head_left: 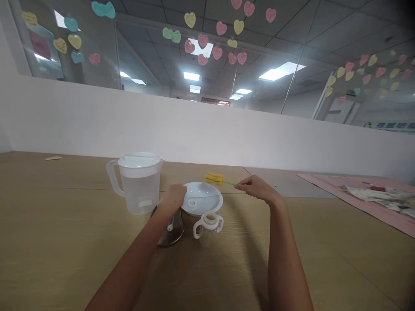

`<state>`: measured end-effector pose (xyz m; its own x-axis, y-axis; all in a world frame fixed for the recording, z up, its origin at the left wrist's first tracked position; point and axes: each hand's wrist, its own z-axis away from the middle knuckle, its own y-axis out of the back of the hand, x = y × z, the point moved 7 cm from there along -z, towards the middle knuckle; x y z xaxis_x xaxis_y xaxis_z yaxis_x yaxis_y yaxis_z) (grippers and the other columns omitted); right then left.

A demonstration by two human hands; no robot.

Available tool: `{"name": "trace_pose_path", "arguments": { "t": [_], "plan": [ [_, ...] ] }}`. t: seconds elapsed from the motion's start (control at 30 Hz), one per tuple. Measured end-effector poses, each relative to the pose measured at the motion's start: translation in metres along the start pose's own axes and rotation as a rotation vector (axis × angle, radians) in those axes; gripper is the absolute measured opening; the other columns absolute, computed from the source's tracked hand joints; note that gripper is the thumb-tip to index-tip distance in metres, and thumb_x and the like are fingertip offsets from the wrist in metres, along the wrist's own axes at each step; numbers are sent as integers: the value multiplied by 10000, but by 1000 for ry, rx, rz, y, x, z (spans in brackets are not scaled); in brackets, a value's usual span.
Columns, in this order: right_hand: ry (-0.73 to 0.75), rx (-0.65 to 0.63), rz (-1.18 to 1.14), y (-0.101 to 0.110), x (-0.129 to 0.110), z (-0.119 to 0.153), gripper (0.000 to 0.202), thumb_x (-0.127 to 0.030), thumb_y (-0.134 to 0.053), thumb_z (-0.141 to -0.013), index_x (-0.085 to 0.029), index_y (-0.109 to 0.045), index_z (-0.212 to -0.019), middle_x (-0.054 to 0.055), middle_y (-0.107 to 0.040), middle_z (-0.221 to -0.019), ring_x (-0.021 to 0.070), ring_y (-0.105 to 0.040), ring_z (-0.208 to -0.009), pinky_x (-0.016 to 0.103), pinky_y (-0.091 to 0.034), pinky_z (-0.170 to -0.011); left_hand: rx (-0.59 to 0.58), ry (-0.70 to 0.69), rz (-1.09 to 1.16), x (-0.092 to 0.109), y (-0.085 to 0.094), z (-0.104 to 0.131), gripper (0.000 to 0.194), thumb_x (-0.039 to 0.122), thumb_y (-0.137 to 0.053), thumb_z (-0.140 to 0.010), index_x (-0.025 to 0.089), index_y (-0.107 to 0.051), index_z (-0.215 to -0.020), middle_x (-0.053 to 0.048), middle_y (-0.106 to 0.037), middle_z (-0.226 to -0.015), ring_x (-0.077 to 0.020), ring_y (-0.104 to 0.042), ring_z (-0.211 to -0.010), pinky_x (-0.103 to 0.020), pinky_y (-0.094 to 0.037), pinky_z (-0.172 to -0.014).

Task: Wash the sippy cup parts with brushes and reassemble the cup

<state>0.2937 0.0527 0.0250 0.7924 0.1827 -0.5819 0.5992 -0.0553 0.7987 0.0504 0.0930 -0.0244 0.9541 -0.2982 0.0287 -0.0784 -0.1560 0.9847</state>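
Note:
My right hand [257, 188] is closed on the thin green handle of a bottle brush [214, 178]. Its yellow sponge head points left, above the table behind a white bowl [207, 203]. At the bowl's left rim is my left hand [175, 196], its fingers closed on the edge. A small white ring-shaped part [192, 203] lies in the bowl. In front of the bowl stands a clear bottle with a white two-handled collar [210, 221], its top open. Partly under my left forearm is a dark brown dish [173, 237] with a small white piece on it.
Left of the bowl stands a translucent lidded pitcher [141, 190], its handle to the left. A pink cloth [350, 203] with papers and a pen lies at the right. A white wall [194, 134] with glass above borders the wooden table [81, 233].

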Motion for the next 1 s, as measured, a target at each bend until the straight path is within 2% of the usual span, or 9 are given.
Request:
{"name": "trace_pose_path", "arguments": {
  "t": [0.13,0.3,0.47,0.57,0.63,0.7,0.8,0.9,1.0],
  "plan": [
    [4,-4,0,-3,1,-2,387,-507,-529,-665,-182,-441,-475,-41,-255,-503,79,-234,-486,230,-172,-452,8,-3,-61,10,4,-4,227,32,-490,-674,74,-653,-825,-212,-645,-878,-308,-600,-898,-403,-448,-752],
    [2,-13,-4,-7,4,-8,376,-503,-549,-648,-173,-488,-476,-44,-288,-484,75,-244,-477,229,-186,-450,-7,-61,-10,24,-9,-8,214,201,-472,-762,104,-659,-805,-176,-653,-877,-267,-607,-869,-358,-441,-747],
    [25,-12,-13,-13,1,-14,339,-481,-557,-642,-157,-581,-545,-26,-394,-511,87,-335,-507,225,-235,-464,-51,-74,83,27,-31,-12,212,325,-595,-661,123,-649,-625,-136,-664,-753,-258,-614,-787,-319,-439,-689],
    [5,-6,15,-16,-1,-16,328,-464,-545,-659,-148,-621,-615,-6,-459,-566,99,-398,-551,218,-273,-486,-60,-68,159,24,-35,-14,167,293,-658,-572,128,-635,-571,-112,-663,-695,-261,-614,-743,-303,-431,-637],
    [-19,-1,21,-16,-2,-17,356,-477,-507,-690,-143,-619,-637,0,-465,-570,100,-411,-550,216,-283,-490,-51,-78,228,22,-31,-16,119,250,-653,-562,133,-634,-573,-89,-665,-690,-248,-615,-729,-284,-426,-617],
    [-37,2,8,-16,-2,-17,389,-497,-464,-720,-140,-603,-650,-1,-462,-565,94,-403,-524,217,-284,-485,-22,-94,310,17,-20,-17,130,270,-613,-613,145,-642,-626,-66,-672,-727,-218,-616,-741,-263,-432,-632],
    [-56,0,-25,-14,1,-15,407,-524,-439,-735,-146,-557,-640,-5,-469,-564,82,-377,-490,216,-278,-469,76,-90,455,5,6,-18,270,354,-498,-725,155,-626,-856,-59,-663,-912,-179,-603,-853,-240,-453,-714],
    [-26,-40,-62,-15,1,-13,406,-534,-438,-739,-153,-513,-618,-8,-485,-547,78,-369,-481,214,-275,-467,225,-18,894,-12,31,-15,370,338,-462,-748,146,-519,-1060,-78,-619,-1030,-160,-596,-901,-248,-478,-765],
    [69,-100,-126,-19,-11,-10,406,-539,-436,-745,-156,-507,-629,-21,-470,-521,75,-364,-486,207,-280,-478,237,2,1327,-12,42,-8,408,277,-493,-729,153,-477,-1117,-77,-608,-1036,-148,-605,-884,-269,-494,-799]
  ]
}}
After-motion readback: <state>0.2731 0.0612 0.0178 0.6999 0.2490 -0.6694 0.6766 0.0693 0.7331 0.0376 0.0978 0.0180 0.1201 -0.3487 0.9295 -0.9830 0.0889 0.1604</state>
